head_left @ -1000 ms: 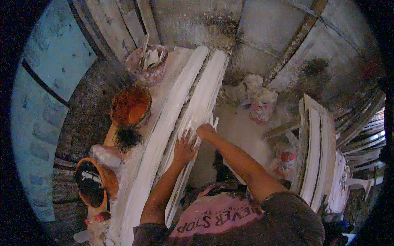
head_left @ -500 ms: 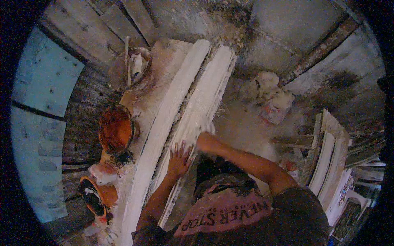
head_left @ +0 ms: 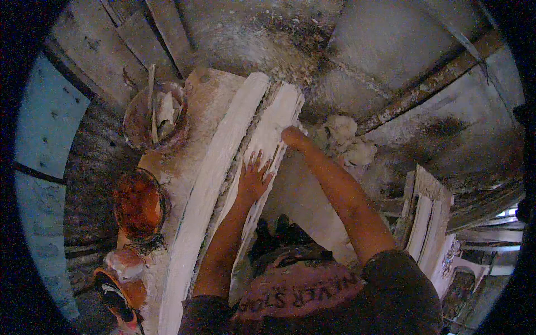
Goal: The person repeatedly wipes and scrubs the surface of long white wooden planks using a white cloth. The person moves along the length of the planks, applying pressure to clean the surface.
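Two long white strips, like plaster mouldings, run side by side: the left strip (head_left: 215, 162) and the right strip (head_left: 282, 111), with a rough gap between. Both lie on a dusty, pale-spattered table (head_left: 209, 100). My left hand (head_left: 254, 180) rests flat on the right strip, fingers spread and whitened at the tips. Farther along that strip, my right hand (head_left: 292, 137) is closed at its outer edge. Its fingers are turned away, so whatever is inside them is hidden.
Along the table's left side stand a basin (head_left: 131, 120) with a stick and white lumps, an orange bowl (head_left: 139, 204), a pale bag (head_left: 126, 263) and an orange-black container (head_left: 114, 290). Whitish lumps (head_left: 354, 145) lie right of the table; boards with white strips (head_left: 425, 218) lean farther right.
Both hands have moved farther up the right strip, the right hand more, so they are wider apart. The view has shifted; the bowls now appear farther left.
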Available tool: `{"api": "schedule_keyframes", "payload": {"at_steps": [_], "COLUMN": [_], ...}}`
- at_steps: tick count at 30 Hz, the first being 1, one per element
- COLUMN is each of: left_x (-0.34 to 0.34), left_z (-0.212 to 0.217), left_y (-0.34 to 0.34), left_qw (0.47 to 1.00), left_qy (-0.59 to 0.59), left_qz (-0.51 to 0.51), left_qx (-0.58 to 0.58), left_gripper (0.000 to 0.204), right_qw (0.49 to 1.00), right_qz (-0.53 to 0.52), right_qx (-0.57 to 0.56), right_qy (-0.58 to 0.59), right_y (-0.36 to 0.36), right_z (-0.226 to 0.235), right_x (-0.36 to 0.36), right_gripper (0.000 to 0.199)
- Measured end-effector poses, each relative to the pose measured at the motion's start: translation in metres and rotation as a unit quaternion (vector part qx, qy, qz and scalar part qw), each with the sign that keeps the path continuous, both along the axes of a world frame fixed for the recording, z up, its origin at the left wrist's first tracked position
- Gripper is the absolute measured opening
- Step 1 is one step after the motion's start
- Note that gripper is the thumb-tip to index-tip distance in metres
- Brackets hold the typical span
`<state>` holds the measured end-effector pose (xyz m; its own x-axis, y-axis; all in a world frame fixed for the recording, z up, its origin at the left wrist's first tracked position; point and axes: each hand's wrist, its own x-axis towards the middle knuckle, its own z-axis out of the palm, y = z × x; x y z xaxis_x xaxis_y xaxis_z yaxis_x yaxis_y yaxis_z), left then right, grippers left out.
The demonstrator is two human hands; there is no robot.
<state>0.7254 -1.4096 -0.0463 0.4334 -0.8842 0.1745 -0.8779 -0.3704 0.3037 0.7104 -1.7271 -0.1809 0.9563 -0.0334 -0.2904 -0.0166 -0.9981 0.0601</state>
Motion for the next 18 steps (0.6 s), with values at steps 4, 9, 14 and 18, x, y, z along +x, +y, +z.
{"api": "schedule_keyframes", "payload": {"at_steps": [4, 9, 14, 18], "left_x": [-0.009, -0.014, 0.02, 0.061], "left_z": [0.001, 0.018, 0.021, 0.016], "left_y": [0.018, 0.034, -0.037, -0.138], "left_qw": [0.998, 0.989, 0.973, 0.996], "left_qy": [0.055, 0.036, 0.054, 0.019], "left_qz": [0.023, -0.035, -0.052, -0.057], "left_qx": [0.023, 0.141, 0.217, 0.062], "left_gripper": [0.062, 0.06, 0.057, 0.057], "right_qw": [0.989, 0.974, 0.96, 0.997], "right_qz": [0.094, -0.047, -0.237, 0.014], "right_qx": [0.067, 0.009, 0.138, 0.062], "right_qy": [-0.09, -0.219, -0.053, -0.048], "right_y": [0.012, 0.171, 0.115, -0.023], "right_z": [0.035, 0.12, 0.125, 0.065], "right_x": [-0.012, -0.088, -0.043, 0.002], "right_gripper": [0.011, 0.03, 0.04, 0.024]}}
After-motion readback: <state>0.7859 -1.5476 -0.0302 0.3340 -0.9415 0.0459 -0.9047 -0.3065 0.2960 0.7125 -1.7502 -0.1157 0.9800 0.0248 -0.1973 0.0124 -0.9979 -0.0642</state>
